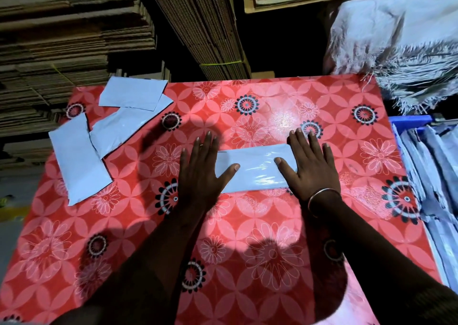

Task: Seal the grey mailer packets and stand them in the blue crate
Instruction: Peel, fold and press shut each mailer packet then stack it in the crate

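A grey mailer packet [255,168] lies flat at the middle of the red flowered table [247,225]. My left hand [202,168] presses on its left end with fingers straight and spread. My right hand [311,166], with a metal bangle at the wrist, presses flat on its right end. Both thumbs rest on the packet's glossy face. Three more grey packets lie loose at the table's far left: one at the back [133,94], one under it [124,128], one nearer [78,158]. The blue crate [409,121] stands off the table's right edge with several grey packets [431,176] upright in it.
Stacks of flattened cardboard [74,39] rise behind the table, with a strapped bundle [205,27] at the middle. A white woven sack [396,39] sits at the back right, above the crate. The near half of the table holds only my forearms.
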